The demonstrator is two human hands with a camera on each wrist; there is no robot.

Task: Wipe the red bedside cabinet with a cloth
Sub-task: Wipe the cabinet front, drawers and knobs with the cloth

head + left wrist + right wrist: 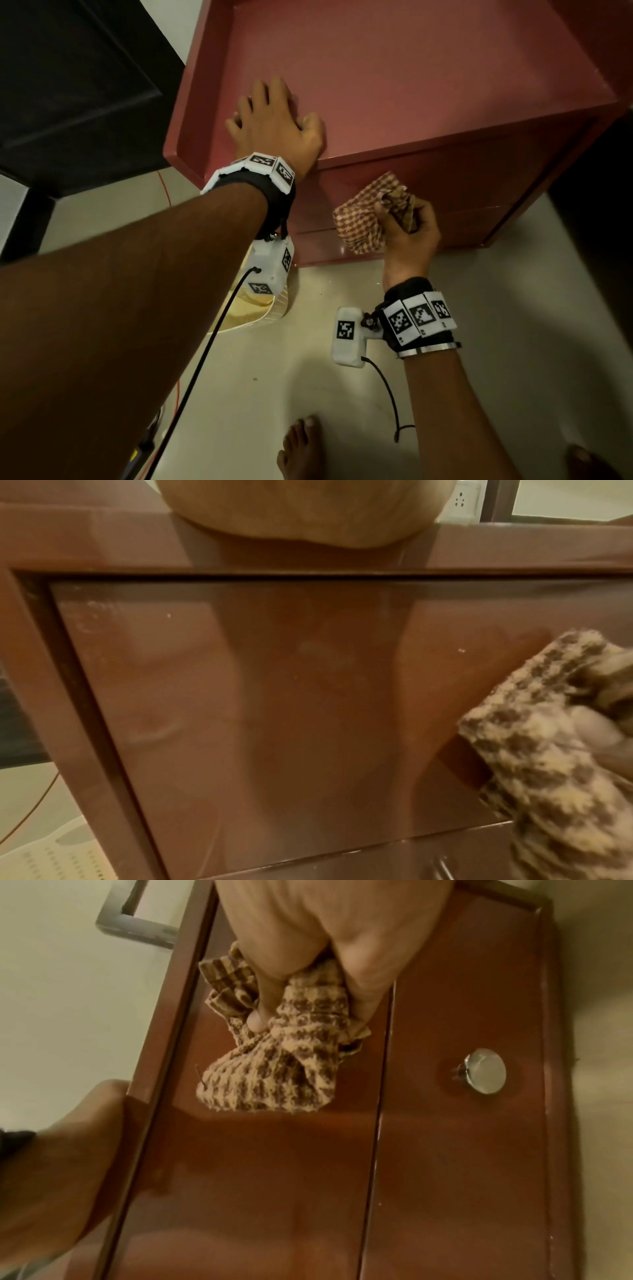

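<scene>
The red bedside cabinet (pixel 394 85) fills the upper middle of the head view, its top seen from above. My left hand (pixel 274 120) rests flat on the top's near left corner, fingers spread. My right hand (pixel 407 226) grips a bunched brown-and-cream checked cloth (pixel 363 219) against the cabinet's front drawer panel. In the right wrist view the cloth (pixel 270 1074) presses on the upper drawer front (pixel 274 1150), left of the seam. In the left wrist view the cloth (pixel 548 750) sits at the right edge of the glossy drawer panel (pixel 274 710).
A round metal knob (pixel 484 1070) sits on the other drawer front. A pale perforated plastic basket (pixel 260 308) stands on the floor by the cabinet's left side. A dark door (pixel 75 85) is at the left. My bare feet (pixel 301 448) stand on the light floor.
</scene>
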